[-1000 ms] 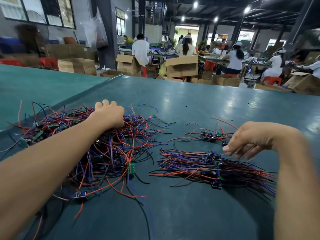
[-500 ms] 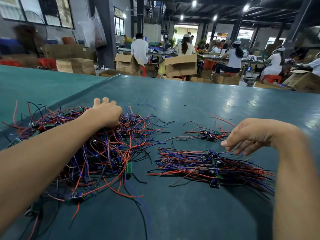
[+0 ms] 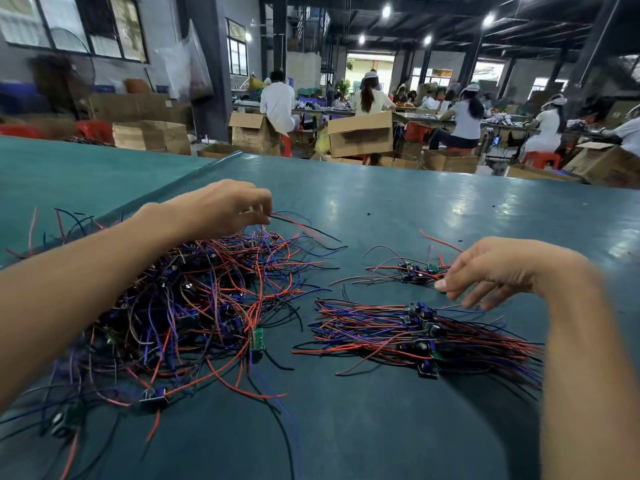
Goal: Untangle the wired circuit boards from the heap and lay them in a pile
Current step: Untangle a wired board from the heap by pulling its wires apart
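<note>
The tangled heap (image 3: pixel 194 306) of wired circuit boards sprawls over the left side of the green tabletop (image 3: pixel 381 209), red, blue and black leads running toward the near edge. The left hand (image 3: pixel 221 209) is raised over the heap's far side, its fingertips pinching a few wires (image 3: pixel 298 223) that trail off to the right. A small green board (image 3: pixel 256 339) hangs at the heap's right fringe.

Toward the right edge lies the sorted pile (image 3: pixel 415 330), its wires combed roughly parallel. Just beyond it sits a smaller cluster (image 3: pixel 412 271) of a few boards. The right hand (image 3: pixel 495 268) hovers between the cluster and the pile, fingers loosely bent downward; whether they grip a wire I cannot tell.

Past the far edge, cardboard boxes (image 3: pixel 360 133) stand on the floor.
</note>
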A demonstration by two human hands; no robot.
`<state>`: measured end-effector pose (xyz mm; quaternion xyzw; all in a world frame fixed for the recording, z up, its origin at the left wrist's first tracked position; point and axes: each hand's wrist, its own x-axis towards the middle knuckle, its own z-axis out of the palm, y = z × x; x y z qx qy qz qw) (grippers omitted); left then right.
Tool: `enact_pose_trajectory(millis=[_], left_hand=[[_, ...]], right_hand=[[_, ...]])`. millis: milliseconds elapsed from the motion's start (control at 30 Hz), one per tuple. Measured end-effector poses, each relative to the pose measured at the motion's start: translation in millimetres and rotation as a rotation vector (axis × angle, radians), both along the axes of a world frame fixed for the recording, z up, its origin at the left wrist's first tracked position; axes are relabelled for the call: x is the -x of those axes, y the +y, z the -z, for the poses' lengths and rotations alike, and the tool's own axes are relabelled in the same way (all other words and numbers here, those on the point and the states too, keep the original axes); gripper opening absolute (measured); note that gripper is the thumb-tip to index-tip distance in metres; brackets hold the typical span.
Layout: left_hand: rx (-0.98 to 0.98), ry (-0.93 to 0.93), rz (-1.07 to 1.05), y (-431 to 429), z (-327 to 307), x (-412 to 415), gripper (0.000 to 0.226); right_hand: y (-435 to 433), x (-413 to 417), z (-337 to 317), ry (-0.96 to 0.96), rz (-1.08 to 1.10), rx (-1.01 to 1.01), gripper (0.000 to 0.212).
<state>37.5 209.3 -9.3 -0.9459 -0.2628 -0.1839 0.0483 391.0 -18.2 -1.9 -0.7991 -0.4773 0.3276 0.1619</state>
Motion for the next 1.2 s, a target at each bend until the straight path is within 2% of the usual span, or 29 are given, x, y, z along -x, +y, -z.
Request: enact_pose_trajectory(millis=[167, 333, 533, 700, 767, 833, 967, 1100, 1200], left_hand=[[0.162, -0.024, -0.069, -4.6, -0.1, 3.3, 0.027], [0.082, -0.145, -0.026, -9.3, -4.4, 4.6, 0.048], [-0.012, -0.279, 0.063, -19.9, -13.1, 7.2, 0.031], [0.121, -0.539, -0.006, -27.8, -15.5, 2.6, 0.015], [0.279, -0.654, 0.005, -32.1, -18.0, -1.1, 0.014], [0.544, -0.779, 0.076, -41.5, -20.4, -5.4, 0.015], [1.02, -0.964, 0.252, -71.2, -9.0, -22.2, 0.034], [1.262, -0.991, 0.304, -93.7, 24.2, -42.1, 0.023], [1.381, -1.032, 0.333, -107.4, 50.5, -56.0, 0.024]], right_hand=[[6.3, 3.5, -0.9, -0.02, -0.036, 0.007, 0.04], [10.5, 9.1, -0.9, -0.036, -0.067, 0.002, 0.047], [12.3, 19.7, -4.9, -0.074, -0.102, 0.004, 0.054], [16.3, 30.2, -7.3, -0.088, -0.134, -0.024, 0.053], [18.0, 34.9, -8.5, -0.094, -0.155, -0.05, 0.047], [19.7, 40.9, -10.2, -0.089, -0.18, -0.114, 0.038], [26.0, 60.3, -14.8, 0.053, -0.237, -0.426, 0.017], [36.0, 92.9, -15.3, 0.41, -0.23, -0.679, 0.02], [46.5, 113.4, -7.7, 0.459, -0.246, -0.733, 0.026]])
